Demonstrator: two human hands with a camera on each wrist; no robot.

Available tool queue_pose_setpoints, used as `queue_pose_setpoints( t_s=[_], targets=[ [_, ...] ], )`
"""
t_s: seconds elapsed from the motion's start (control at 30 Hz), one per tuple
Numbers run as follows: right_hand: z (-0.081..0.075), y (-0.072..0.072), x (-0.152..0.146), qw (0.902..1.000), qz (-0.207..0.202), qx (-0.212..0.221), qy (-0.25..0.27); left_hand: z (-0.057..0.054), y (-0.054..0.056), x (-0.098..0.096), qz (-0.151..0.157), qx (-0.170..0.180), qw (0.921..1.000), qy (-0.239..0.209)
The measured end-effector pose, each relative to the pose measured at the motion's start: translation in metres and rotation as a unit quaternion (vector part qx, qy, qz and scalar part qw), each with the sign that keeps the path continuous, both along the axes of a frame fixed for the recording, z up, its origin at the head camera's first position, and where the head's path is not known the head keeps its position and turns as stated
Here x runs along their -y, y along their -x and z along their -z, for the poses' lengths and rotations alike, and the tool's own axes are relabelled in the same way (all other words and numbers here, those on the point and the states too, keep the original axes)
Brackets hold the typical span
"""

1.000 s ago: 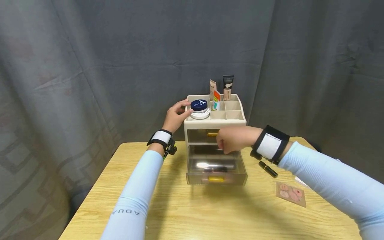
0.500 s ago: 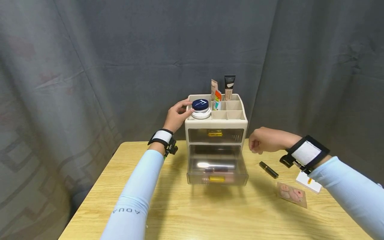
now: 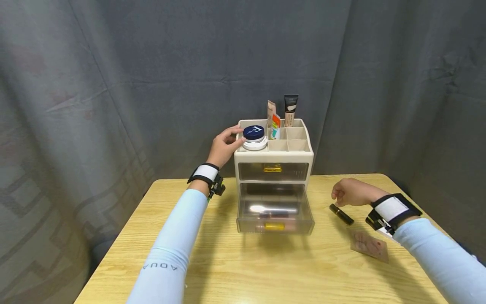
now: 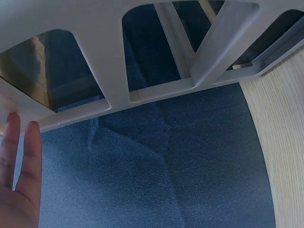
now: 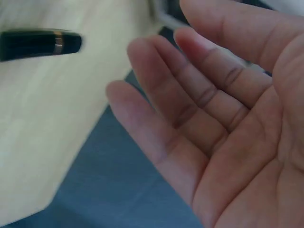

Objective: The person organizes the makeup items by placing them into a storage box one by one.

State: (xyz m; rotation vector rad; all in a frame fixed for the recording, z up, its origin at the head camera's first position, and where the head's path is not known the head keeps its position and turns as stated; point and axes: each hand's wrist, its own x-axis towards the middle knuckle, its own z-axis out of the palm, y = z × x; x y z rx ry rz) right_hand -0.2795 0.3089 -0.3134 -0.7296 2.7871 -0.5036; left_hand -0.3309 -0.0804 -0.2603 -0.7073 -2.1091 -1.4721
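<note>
A cream cosmetics organizer (image 3: 273, 157) stands on the table, with its lower smoky drawer (image 3: 274, 211) pulled out. My left hand (image 3: 224, 147) rests on its upper left edge, thumb beside a navy-lidded jar (image 3: 253, 132). In the left wrist view, two straight fingers (image 4: 29, 161) lie near the organizer's side frame. Over the right part of the table hovers my right hand (image 3: 353, 192), holding nothing. Its relaxed fingers show in the right wrist view, apart from a slim black cosmetic tube (image 5: 40, 43) with a gold band, which lies on the table.
Below the jar sits a white round case (image 3: 255, 145). Several upright tubes, one black-capped (image 3: 290, 110), stand in the top compartments. A pinkish palette (image 3: 368, 247) lies at the right front, with a white item (image 3: 388, 233) partly behind my wrist. Grey curtain hangs behind.
My right hand has moved right, from in front of the organizer to above the black tube, lowering slightly. The left hand stays at the organizer's edge, and the lower drawer remains out.
</note>
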Motion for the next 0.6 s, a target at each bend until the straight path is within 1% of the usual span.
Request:
queue_pose_setpoints(
  t_s=[0.07,0.13,0.27,0.37,0.47,0.6],
  targets=[
    [0.010,0.002,-0.004,0.9999,0.004,-0.014,-0.004,0.001,0.002,0.000,0.000,-0.002,1.0000,-0.001],
    [0.019,0.004,-0.006,0.9997,0.012,-0.020,-0.004,0.003,0.006,0.001,0.000,-0.003,1.0000,-0.003],
    [0.037,0.009,-0.011,0.9989,0.036,-0.030,-0.004,0.012,0.021,0.002,-0.013,0.001,0.9999,0.000],
    [0.048,0.013,-0.014,0.9978,0.056,-0.032,-0.008,0.017,0.029,0.004,-0.020,0.008,0.9998,0.002],
    [0.057,0.017,-0.017,0.9969,0.075,-0.023,-0.005,0.018,0.031,0.005,-0.019,0.011,0.9998,0.000],
    [0.065,0.020,-0.020,0.9949,0.101,-0.004,0.007,0.018,0.031,0.004,-0.017,0.010,0.9998,-0.003]
  ],
)
